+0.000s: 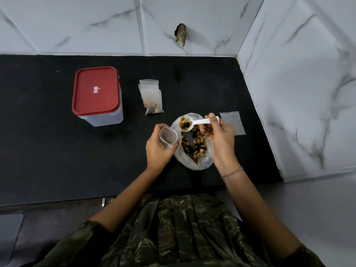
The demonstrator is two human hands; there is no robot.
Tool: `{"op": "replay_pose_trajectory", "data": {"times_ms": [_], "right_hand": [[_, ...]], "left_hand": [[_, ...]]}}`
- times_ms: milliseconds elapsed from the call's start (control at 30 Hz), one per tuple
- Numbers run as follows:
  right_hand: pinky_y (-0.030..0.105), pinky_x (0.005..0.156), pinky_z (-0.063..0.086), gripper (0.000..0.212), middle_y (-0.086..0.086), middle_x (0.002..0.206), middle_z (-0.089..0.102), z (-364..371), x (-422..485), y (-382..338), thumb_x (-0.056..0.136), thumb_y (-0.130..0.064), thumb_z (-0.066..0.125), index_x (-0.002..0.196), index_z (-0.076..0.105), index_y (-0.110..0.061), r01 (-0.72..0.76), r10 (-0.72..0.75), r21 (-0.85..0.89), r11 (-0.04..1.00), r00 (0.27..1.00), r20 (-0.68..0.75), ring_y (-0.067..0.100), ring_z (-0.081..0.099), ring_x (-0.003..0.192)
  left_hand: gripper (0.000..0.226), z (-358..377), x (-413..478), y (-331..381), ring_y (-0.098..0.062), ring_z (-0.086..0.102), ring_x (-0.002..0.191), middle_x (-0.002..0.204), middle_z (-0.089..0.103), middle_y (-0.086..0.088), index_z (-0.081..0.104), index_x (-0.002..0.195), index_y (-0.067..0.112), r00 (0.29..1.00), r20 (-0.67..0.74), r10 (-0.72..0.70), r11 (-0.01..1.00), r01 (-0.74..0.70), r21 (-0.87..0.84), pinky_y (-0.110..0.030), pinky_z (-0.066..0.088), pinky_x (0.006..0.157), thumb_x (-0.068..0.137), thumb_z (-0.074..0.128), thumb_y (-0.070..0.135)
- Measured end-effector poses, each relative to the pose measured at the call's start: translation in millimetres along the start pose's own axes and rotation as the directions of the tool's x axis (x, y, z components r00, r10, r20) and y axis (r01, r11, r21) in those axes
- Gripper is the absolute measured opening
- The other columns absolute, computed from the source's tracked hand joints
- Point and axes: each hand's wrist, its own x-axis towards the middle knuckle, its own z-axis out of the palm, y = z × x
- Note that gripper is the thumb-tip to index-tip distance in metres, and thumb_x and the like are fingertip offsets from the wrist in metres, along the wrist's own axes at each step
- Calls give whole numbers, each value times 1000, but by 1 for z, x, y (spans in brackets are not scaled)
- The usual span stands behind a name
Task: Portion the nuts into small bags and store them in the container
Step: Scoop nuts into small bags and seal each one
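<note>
A black counter (57, 151) sits in a white tiled corner. The left hand (158, 149) holds a small open bag (168, 136). The right hand (219, 137) pinches a white spoon (194, 123) full of nuts over the big nut bag (192, 149). A red-lidded box (97, 96) stands to the left, with filled bags (152, 98) beside it.

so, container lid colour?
Red lid, small white label in its middle; head view.

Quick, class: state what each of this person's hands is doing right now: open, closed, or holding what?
Left hand: grips a small bag, its mouth open.
Right hand: pinches the handle of a white spoon loaded with nuts.
</note>
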Motion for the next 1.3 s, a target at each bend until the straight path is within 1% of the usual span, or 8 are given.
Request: {"op": "replay_pose_trajectory", "data": {"times_ms": [167,400,733,800,933,1033,1133,1300], "right_hand": [[27,71,57,20,-1,71,68,13,-12,6,94,-28,55,90,68,-14,205,-190,-261,943,978,84,10,67,68],[17,64,54,14,-3,72,68,20,-21,11,92,-22,58,91,65,-10,503,-422,-473,723,864,274,3,67,69],[20,89,46,20,10,93,68,6,-19,31,90,-13,54,95,68,0,939,-607,-321,120,326,725,12,58,92],[20,85,49,17,8,93,69,5,-20,30,89,-12,56,95,69,-2,904,-637,-340,258,424,644,9,60,91],[25,71,56,12,-3,78,71,9,-23,21,89,-23,62,93,71,-15,530,-475,-368,764,848,236,7,68,75],[24,73,56,11,-4,74,71,1,-12,21,91,-25,60,90,70,-19,263,-261,-152,953,965,32,9,69,74],[22,71,56,13,-6,71,70,-16,4,26,91,-25,60,90,69,-16,214,-230,-208,954,972,-54,6,68,70],[11,62,50,18,-5,73,65,-40,22,42,92,-25,59,95,68,-9,410,-443,-673,615,886,136,3,63,68]], "left_hand": [[45,1,2,-1,-7,63,93,101,64,11,50,108,28,1000,-1,-18,999,18,51,-35,55,75,74,68,51],[51,-1,3,3,-3,63,89,98,66,11,50,108,25,998,-13,-65,992,66,108,-27,53,74,70,63,56],[46,-2,5,9,-2,62,76,83,64,12,48,100,27,994,23,-106,992,104,68,-22,49,63,66,58,56],[49,-3,5,7,-1,63,78,85,64,12,48,103,27,994,29,-104,991,101,85,-20,49,63,69,64,58],[41,-3,7,1,0,63,83,92,64,12,48,105,26,995,22,-94,989,90,120,-25,53,70,77,73,42],[40,-3,5,-2,-1,63,84,92,64,13,49,105,25,996,24,-86,988,82,129,-24,53,72,74,70,40],[40,-4,2,-3,1,62,83,91,63,15,49,105,25,996,27,-88,987,84,139,-21,51,71,75,71,39],[38,-3,-2,-6,0,63,83,91,64,14,50,104,23,994,35,-103,982,97,160,-23,51,71,76,72,36]]}}
